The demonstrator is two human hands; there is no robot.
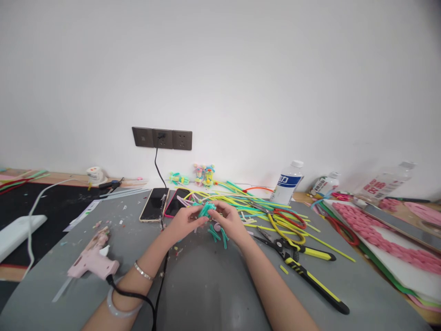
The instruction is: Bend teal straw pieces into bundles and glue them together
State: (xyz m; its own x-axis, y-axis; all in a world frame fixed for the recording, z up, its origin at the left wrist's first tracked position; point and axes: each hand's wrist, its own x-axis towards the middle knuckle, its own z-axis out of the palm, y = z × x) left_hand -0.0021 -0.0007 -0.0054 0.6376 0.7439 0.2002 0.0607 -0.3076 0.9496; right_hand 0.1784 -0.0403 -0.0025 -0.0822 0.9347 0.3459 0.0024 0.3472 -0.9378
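Note:
Between both hands is a small bundle of teal pipe cleaners [206, 209], bent and packed together. My left hand [188, 221] pinches it from the left side, a bracelet and a pale bangle on that arm. From the right, my right hand [228, 220] has its fingers closed on the same bundle. Short teal pipe cleaner pieces [214, 233] lie on the grey mat [206, 285] just under my right hand, beside a small lilac coil [217, 227]. Fingertip details are partly hidden by the hands.
A pink glue gun [94, 262] lies left, its black cord running under my left arm. Two phones [154, 205] lie behind my hands. Long pipe cleaners [241, 197], scissors [289, 223] and yellow-black pliers [299, 262] spread rightward. A bottle [287, 181] stands at the back.

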